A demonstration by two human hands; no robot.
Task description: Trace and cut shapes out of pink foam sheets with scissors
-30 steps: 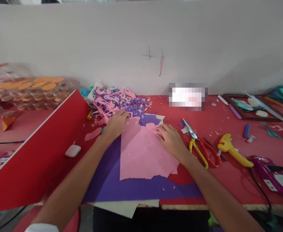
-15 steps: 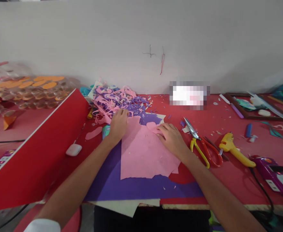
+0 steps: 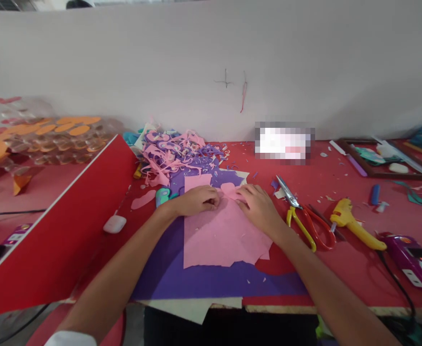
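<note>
Left hand (image 3: pixel 197 201), newly shifted inward, is joining right hand (image 3: pixel 259 205), both apparently pinching small, rounded pink foam-like piece (image 3: pixel 228 190). Jagged pink foam-like sheet (image 3: pixel 218 240) is lying beneath.

Small pink cutout (image 3: pixel 228 188), rounded far end, partly hidden, held over the far part of a larger pink sheet (image 3: pixel 220 240), the sheet flat, straight along its left, ragged along its near edge

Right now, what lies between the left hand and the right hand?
In the head view, a small pink piece over a larger pink sheet lies there.
</note>
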